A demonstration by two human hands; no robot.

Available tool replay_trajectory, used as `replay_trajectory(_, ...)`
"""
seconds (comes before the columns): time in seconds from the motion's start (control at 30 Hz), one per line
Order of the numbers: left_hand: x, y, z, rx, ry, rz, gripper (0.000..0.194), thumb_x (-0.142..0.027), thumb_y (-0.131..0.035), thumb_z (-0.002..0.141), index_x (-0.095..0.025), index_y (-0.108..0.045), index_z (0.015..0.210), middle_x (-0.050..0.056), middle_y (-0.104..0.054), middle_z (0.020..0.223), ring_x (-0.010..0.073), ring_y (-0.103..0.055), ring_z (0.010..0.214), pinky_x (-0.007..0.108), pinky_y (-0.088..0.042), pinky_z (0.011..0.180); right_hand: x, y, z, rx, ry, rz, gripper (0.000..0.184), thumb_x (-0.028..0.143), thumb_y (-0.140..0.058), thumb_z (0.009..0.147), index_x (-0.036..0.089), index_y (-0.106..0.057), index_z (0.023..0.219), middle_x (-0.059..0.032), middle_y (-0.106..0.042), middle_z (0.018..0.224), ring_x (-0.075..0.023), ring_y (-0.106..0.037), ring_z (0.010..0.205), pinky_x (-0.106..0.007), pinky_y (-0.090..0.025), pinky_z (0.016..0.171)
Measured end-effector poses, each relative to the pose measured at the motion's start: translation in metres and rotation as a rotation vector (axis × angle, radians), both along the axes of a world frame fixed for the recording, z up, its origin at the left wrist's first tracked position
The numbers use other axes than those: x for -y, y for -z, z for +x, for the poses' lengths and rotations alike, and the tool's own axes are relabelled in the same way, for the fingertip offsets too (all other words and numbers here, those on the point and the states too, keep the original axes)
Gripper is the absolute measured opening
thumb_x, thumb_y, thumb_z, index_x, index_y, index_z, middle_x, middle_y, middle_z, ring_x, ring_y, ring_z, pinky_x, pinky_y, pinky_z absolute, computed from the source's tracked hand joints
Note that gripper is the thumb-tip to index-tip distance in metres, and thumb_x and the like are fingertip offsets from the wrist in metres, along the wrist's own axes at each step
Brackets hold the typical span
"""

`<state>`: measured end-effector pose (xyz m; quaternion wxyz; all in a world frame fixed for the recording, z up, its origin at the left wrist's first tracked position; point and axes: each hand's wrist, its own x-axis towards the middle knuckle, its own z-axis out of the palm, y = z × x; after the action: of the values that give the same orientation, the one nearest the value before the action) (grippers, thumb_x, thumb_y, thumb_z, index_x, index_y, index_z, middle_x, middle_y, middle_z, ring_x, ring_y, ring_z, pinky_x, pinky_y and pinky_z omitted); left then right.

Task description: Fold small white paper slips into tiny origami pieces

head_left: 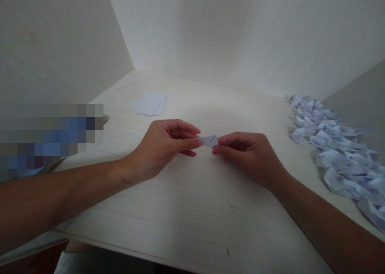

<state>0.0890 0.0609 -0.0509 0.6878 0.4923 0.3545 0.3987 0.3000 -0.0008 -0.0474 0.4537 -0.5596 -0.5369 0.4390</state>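
Tabletop, near: pale wood-grain surface (192, 218), its front edge running across the bottom of the view; both forearms reached in over it from the near side.
Small folded white paper piece, centre: held between the two hands, with a short dark diagonal line on its face; mark or slit, could not tell.
Risk at folded piece: judged that uneven pull from the two ends could open a fold or tear the thin paper; a loose pinch could let it slip or set a crease crooked, as little of it was free to grip.
Left hand (162, 145): narrow pinch on the piece's left end, thumb on top, fingers curled behind, wrist slightly bent.
Right hand (255, 155): narrow pinch on the right end, thumb and fingertips closed on it, forearm angled in from near right.
Blurred blue patch (51, 145), left: content masked, could not tell.
Heap of folded white paper pieces (343, 161), right, running near to far: overlapping, well apart from the hands.
Flat white paper sheets (148, 102), far left: loosely stacked, edges offset.
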Motion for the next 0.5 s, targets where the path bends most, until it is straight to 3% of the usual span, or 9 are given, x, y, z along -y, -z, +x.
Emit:
replay_trajectory(0.23, 0.0017, -0.0012, 0.0008, 0.012, 0.037, 0.004, 0.033, -0.02, -0.099, 0.057, -0.016, -0.079, 0.084, -0.001, -0.073, 0.07, 0.0121, -0.068, 0.063, 0.023, -0.063, 0.057, -0.0019, 0.0008, 0.0029, -0.016, -0.045, -0.015, 0.046, 0.041, -0.092, 0.07, 0.022, -0.08, 0.111, -0.0039, -0.081, 0.076, -0.0202, -0.074, 0.07, -0.035, -0.058, 0.069)
replay_trajectory(0.5, 0.0015, 0.0012, 0.0033, 0.026, 0.058, 0.003, 0.027, -0.022, -0.098, 0.057, -0.016, -0.079, 0.076, 0.002, -0.073, 0.075, 0.0135, -0.067, 0.069, 0.024, -0.062, 0.057, -0.0031, 0.0, 0.0063, 0.022, -0.112, -0.012, 0.044, 0.044, -0.09, 0.073, 0.02, -0.075, 0.107, -0.0043, -0.079, 0.074, -0.0199, -0.073, 0.067, -0.034, -0.057, 0.066)
